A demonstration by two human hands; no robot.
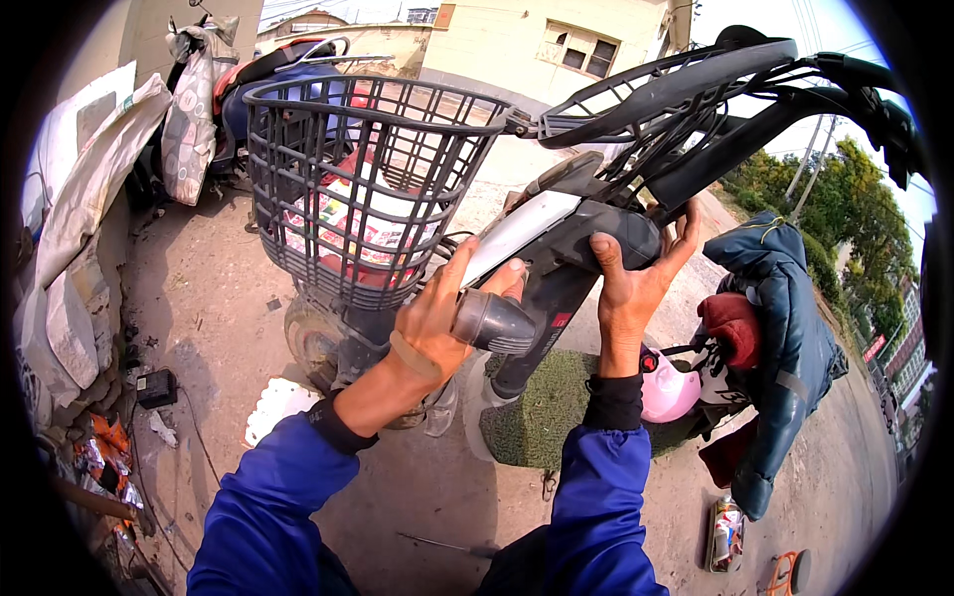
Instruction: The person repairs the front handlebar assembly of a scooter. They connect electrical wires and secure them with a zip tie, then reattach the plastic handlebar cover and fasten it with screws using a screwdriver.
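An electric scooter stands in front of me, its handlebar (855,74) turned to the upper right. My left hand (437,318) lies along the white strip of the front panel (522,233), fingers curled over its edge. Right beside that hand sits a dark, cup-shaped lamp-like part (494,322); whether the hand grips it, I cannot tell. On the other side, my right hand (636,283) clasps a black plastic housing (611,233) under the handlebar, thumb and fingers around its end. Its fingertips are partly hidden. Black cables (646,124) run above both hands.
Left of the panel is a black basket (383,114) holding red-and-white packages (348,223). A green mat (547,407) covers the footboard. Beyond it are a pink helmet (668,385) and a teal padded cover (790,397). A screwdriver (452,543) and a tray (714,556) lie on the ground.
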